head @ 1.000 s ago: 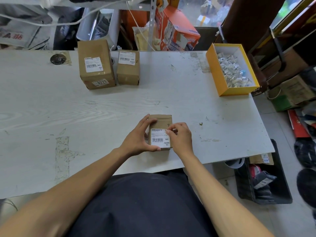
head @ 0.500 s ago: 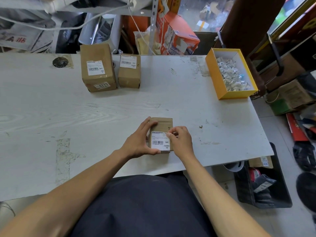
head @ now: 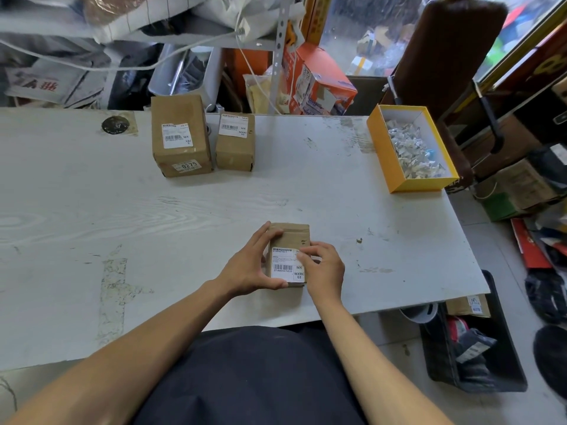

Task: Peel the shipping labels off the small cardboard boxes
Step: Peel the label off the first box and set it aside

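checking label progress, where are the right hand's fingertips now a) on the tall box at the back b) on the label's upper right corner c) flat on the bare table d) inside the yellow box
b: the right hand has its fingertips at the upper right corner of the label on the small box, which the left hand grips.

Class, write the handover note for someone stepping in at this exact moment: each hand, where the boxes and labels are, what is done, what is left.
Left hand grips the near box at the table's front edge, steadying it.
Right hand has its fingertips at the upper right corner of that box's label, picking at it; the label looks fully stuck.
Two more boxes stand at the back: the taller box and the shorter box, both labelled.
The yellow tray at right holds crumpled white scraps.
Done: none of these three peeled. Left: all three.
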A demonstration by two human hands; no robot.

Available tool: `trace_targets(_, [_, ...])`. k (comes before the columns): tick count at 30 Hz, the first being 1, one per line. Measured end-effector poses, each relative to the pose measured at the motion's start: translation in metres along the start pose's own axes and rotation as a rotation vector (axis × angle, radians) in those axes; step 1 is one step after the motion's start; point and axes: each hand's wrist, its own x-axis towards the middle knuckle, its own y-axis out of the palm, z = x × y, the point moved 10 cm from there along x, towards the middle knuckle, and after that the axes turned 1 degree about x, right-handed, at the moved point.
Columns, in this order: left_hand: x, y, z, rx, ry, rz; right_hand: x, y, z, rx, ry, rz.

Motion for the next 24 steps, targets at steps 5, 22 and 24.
trace_targets(5, [0.0,-0.001,0.0,0.002,0.002,0.002,-0.001,0.007,0.013,-0.153,-0.177,0.024])
trace_targets(22, [-0.001,-0.001,0.001,-0.049,-0.017,0.027,0.001,0.004,0.01,-0.046,-0.088,0.085])
trace_targets(24, [-0.001,-0.002,0.0,-0.048,-0.016,0.024,0.0,0.004,0.009,-0.045,-0.077,0.115])
